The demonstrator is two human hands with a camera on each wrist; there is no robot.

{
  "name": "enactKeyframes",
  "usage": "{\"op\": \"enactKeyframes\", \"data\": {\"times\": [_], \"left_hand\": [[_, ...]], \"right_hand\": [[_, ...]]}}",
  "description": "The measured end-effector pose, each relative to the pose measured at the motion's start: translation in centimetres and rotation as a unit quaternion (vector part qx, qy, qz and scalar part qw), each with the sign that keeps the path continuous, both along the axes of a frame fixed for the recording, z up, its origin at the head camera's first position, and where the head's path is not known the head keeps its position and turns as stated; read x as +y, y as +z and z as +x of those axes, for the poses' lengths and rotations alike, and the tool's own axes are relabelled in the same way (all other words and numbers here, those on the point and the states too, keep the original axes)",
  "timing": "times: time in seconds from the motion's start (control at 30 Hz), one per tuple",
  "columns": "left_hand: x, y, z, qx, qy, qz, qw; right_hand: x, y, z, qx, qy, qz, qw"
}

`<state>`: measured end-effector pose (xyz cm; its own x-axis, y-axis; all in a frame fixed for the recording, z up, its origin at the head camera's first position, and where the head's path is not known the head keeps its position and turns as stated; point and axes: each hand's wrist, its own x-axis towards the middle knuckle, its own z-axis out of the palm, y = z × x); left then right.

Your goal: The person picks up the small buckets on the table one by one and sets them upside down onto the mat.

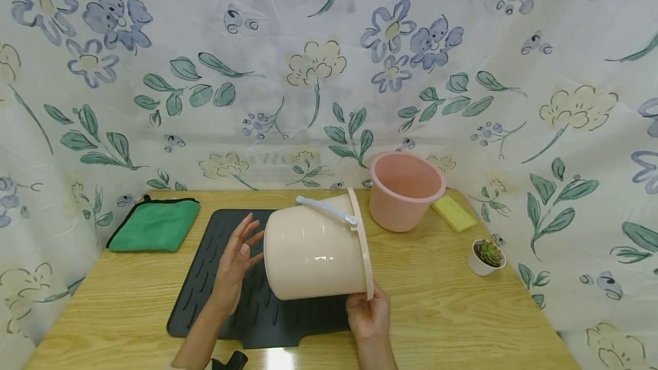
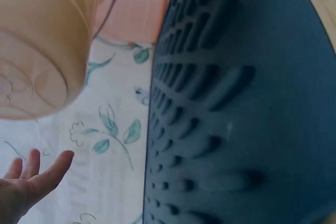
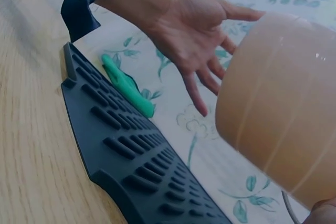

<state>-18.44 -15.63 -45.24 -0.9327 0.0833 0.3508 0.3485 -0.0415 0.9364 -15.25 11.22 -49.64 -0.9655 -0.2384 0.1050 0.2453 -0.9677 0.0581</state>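
A cream bucket (image 1: 316,250) with a pale blue-grey handle (image 1: 326,210) is held tilted on its side above the black ridged mat (image 1: 192,301). Its mouth faces right and its base faces left. My right hand (image 1: 371,314) grips the rim from below; part of its fingers is hidden behind the bucket. Beside the base, my left hand (image 1: 232,270) has its fingers spread and extended. In the right wrist view, the left hand (image 3: 191,38) reaches up to the bucket's base; whether it touches I cannot tell. The left wrist view shows the bucket's underside (image 2: 31,82).
A pink bucket (image 1: 396,210) stands at the back right, with a yellow sponge (image 1: 454,213) beside it. Near the right edge sits a small potted succulent (image 1: 485,257). A folded green cloth (image 1: 154,226) lies at the back left. Behind the wooden table (image 1: 437,313) hangs a floral curtain (image 1: 288,33).
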Motion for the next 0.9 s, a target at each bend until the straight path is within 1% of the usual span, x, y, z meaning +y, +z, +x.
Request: {"op": "enactKeyframes", "data": {"times": [0.17,0.27,0.37,0.53,0.6,0.73,0.8,0.9], "left_hand": [[0.8,0.2,-0.1,0.015,-0.024,0.010,0.9996],[1.1,0.0,-0.2,0.022,-0.033,0.013,0.9991],[1.2,-0.2,-0.2,0.034,-0.056,0.024,0.9976],[1.2,-0.8,0.0,0.047,-0.113,0.035,0.9918],[1.2,-1.1,0.0,0.055,-0.134,0.034,0.9888],[1.2,-1.4,-0.2,0.087,-0.172,0.030,0.9808],[1.2,-1.4,-0.2,0.099,-0.181,0.024,0.9781],[1.2,-1.4,-0.2,0.098,-0.190,0.022,0.9765]], "right_hand": [[-0.5,-0.1,0.1,0.010,0.015,-0.009,0.9998],[-0.9,-0.2,0.3,0.008,0.021,-0.010,0.9997],[-1.2,-0.3,0.5,0.001,0.021,-0.003,0.9998],[-1.6,-0.6,0.8,-0.007,0.018,-0.002,0.9998],[-1.7,-0.8,0.9,-0.003,0.017,-0.009,0.9998],[-2.0,-1.1,0.9,0.018,0.018,-0.029,0.9993],[-2.1,-1.3,0.9,0.028,0.024,-0.040,0.9985],[-2.2,-1.5,1.0,0.037,0.027,-0.042,0.9980]]}}
